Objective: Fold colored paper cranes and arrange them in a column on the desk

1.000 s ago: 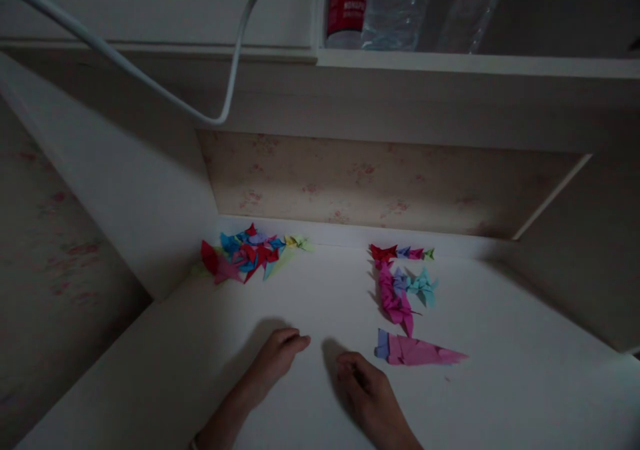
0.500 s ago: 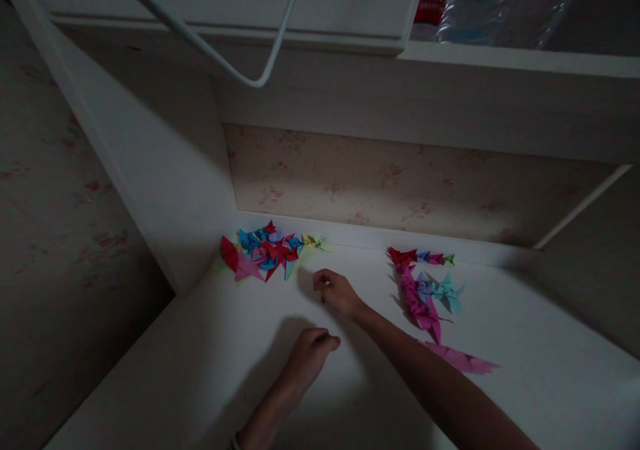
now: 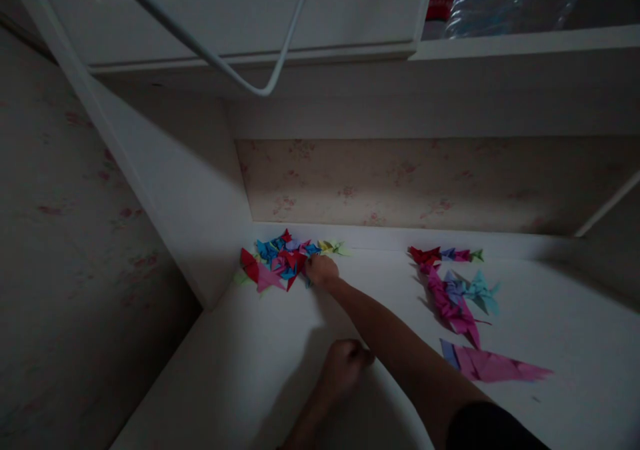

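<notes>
A heap of folded paper cranes point(image 3: 270, 278) in red, pink, blue and yellow-green lies at the back left of the white tabletop. My right hand point(image 3: 324, 270) reaches to the right edge of this heap, its fingers curled in against the paper. Whatever its fingertips hold, if anything, is hidden. Nearer to me, my left hand point(image 3: 345, 363) hovers over the table with closed fingers and nothing visible in them. To the right lie several more cranes, among them magenta cranes point(image 3: 450, 303) and a light-blue crane point(image 3: 481, 292).
A flat pink folded paper strip point(image 3: 500, 365) lies at the right front. A shelf point(image 3: 520, 45) with plastic-wrapped bottles point(image 3: 483, 3) overhangs the table. A white cable point(image 3: 220, 65) hangs in front. A side panel point(image 3: 200, 203) bounds the left.
My right hand has moved left to the edge of the crane heap. My left hand stays low with its fingers curled. The view has shifted a little, uncovering more of the pink strip.
</notes>
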Action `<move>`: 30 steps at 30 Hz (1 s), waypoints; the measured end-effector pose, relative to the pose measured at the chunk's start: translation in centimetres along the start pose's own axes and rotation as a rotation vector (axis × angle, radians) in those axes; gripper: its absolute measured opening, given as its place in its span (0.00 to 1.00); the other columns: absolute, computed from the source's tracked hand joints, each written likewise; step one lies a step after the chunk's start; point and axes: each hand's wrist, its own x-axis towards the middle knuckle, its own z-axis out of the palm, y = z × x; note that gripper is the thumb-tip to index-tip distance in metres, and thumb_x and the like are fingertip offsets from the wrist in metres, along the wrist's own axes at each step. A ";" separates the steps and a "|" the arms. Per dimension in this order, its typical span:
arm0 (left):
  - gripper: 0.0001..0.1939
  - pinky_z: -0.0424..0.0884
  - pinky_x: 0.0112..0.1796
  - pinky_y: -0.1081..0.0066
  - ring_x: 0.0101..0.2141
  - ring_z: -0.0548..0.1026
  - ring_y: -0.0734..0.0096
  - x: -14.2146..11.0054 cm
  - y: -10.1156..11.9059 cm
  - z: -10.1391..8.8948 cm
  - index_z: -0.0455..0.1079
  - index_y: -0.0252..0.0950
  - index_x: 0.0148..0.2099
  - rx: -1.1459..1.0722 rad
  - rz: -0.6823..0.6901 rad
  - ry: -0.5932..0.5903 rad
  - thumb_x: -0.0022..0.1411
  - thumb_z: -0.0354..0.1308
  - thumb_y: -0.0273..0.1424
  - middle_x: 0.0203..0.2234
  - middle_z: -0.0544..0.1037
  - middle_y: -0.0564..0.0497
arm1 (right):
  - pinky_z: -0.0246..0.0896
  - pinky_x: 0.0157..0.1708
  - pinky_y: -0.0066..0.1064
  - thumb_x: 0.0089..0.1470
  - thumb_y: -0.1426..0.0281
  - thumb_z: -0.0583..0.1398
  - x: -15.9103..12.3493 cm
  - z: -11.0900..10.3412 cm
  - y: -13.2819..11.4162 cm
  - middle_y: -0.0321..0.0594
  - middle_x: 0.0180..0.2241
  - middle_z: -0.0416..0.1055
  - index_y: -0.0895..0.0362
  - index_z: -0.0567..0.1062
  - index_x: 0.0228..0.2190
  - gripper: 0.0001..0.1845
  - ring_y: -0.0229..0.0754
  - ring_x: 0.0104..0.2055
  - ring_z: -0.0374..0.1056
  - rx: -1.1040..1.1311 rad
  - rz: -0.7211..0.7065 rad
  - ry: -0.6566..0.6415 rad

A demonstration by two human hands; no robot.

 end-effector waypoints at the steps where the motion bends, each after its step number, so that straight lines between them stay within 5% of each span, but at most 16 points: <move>1: 0.11 0.52 0.26 0.71 0.22 0.60 0.73 0.0 0.0 0.0 0.60 0.37 0.18 0.001 0.004 0.003 0.50 0.53 0.33 0.16 0.59 0.57 | 0.62 0.44 0.38 0.61 0.63 0.49 0.0 0.0 0.0 0.55 0.47 0.73 0.59 0.73 0.48 0.21 0.53 0.49 0.70 -0.006 0.002 0.010; 8: 0.12 0.49 0.23 0.72 0.21 0.58 0.75 -0.2 0.3 0.1 0.58 0.38 0.19 -0.064 -0.016 0.061 0.51 0.55 0.34 0.15 0.57 0.59 | 0.61 0.42 0.34 0.59 0.67 0.51 -2.0 -1.7 2.9 0.56 0.41 0.76 0.62 0.77 0.40 0.18 0.51 0.45 0.72 0.073 0.010 0.118; 15: 0.20 0.45 0.17 0.76 0.14 0.49 0.82 0.3 0.1 0.0 0.53 0.40 0.24 -0.292 -0.059 0.163 0.53 0.55 0.47 0.14 0.52 0.64 | 0.63 0.33 0.25 0.61 0.67 0.47 -10.4 -4.1 9.0 0.39 0.31 0.78 0.57 0.75 0.41 0.18 0.37 0.29 0.74 0.308 -0.096 0.136; 23: 0.21 0.49 0.13 0.80 0.12 0.57 0.85 -0.3 0.6 0.1 0.63 0.39 0.41 -0.345 0.000 0.209 0.54 0.55 0.50 0.24 0.65 0.61 | 0.60 0.28 0.29 0.59 0.60 0.51 -19.9 -4.2 13.8 0.36 0.24 0.72 0.57 0.74 0.37 0.17 0.40 0.26 0.68 0.597 -0.185 0.103; 30: 0.25 0.59 0.14 0.78 0.13 0.62 0.82 -0.6 0.4 0.4 0.72 0.31 0.41 -0.121 0.123 0.109 0.56 0.57 0.49 0.23 0.74 0.53 | 0.59 0.29 0.29 0.60 0.58 0.52 -22.6 -2.3 14.5 0.39 0.26 0.71 0.57 0.75 0.35 0.18 0.39 0.27 0.66 0.736 -0.147 0.186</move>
